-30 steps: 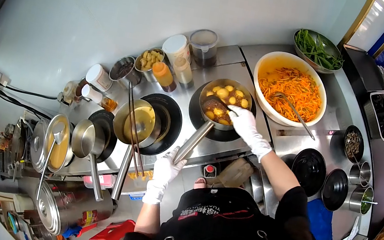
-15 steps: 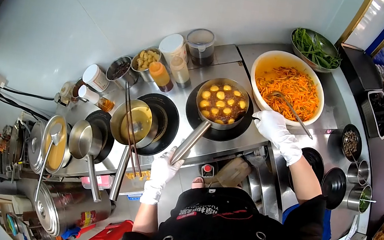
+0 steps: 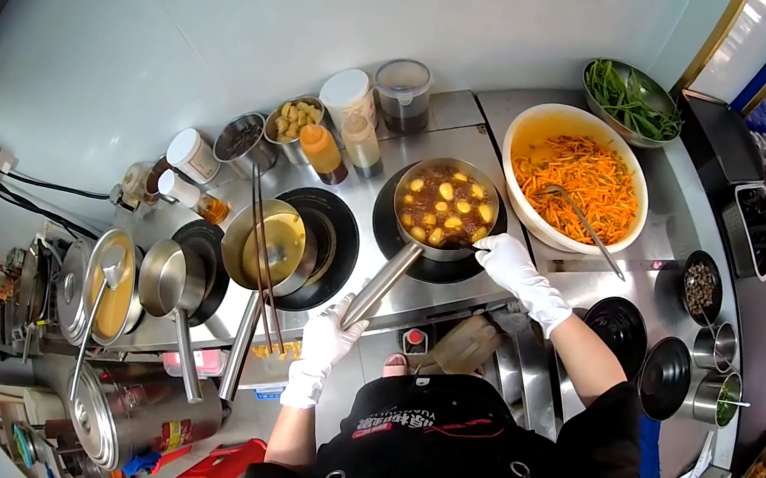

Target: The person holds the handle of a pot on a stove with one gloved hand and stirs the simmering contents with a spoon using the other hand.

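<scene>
My left hand (image 3: 331,337), in a white glove, is closed around the long metal handle of a saucepan (image 3: 398,267). The pan sits on a round black burner plate (image 3: 387,230) and holds brown broth with several yellow, egg-like pieces (image 3: 446,192) in it. My right hand (image 3: 514,273), gloved too, is at the pan's right rim with its fingers pinched together. What those fingers hold, if anything, is hidden at the rim. Right of the pan stands a white bowl (image 3: 635,231) of shredded orange vegetables with a metal spoon (image 3: 587,231) in it.
A second pan (image 3: 233,260) with long chopsticks (image 3: 260,259) across it is at left, beside an empty saucepan (image 3: 162,278). Sauce bottles (image 3: 319,149) and tubs line the wall. Black bowls (image 3: 664,375) stand at right; a bowl of greens (image 3: 629,98) sits behind.
My right hand has moved left and slightly down along the pan's rim. The yellow pieces have shifted and look stirred about in the broth. My left hand stays on the handle.
</scene>
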The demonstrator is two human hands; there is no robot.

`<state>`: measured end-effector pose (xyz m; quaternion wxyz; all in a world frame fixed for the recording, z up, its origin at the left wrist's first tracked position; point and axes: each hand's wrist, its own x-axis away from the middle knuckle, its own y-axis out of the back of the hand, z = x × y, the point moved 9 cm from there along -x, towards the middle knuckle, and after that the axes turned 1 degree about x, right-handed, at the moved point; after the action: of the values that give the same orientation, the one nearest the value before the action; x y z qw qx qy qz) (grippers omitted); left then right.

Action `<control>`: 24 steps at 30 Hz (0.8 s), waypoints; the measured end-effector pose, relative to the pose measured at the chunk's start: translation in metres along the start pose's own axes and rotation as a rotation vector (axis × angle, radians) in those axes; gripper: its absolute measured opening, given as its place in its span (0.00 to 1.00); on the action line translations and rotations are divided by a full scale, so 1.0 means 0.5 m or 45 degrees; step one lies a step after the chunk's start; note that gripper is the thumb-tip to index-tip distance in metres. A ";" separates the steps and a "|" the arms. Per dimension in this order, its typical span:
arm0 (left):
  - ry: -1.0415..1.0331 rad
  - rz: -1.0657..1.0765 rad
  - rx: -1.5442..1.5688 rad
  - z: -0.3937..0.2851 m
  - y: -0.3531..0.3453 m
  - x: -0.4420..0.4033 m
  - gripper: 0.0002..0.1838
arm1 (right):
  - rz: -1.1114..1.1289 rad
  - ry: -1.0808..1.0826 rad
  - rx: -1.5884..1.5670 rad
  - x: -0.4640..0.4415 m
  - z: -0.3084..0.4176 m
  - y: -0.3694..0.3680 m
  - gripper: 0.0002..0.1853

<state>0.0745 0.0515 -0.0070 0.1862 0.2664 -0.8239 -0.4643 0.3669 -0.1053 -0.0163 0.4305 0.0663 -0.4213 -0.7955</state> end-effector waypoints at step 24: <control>-0.006 0.001 0.035 -0.006 0.004 0.002 0.32 | -0.612 0.100 -0.274 -0.046 0.046 0.025 0.15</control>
<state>0.0749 0.0498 -0.0036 0.1809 0.2675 -0.8307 -0.4535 0.3785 -0.0776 0.0014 0.2497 0.1490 -0.2893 -0.9120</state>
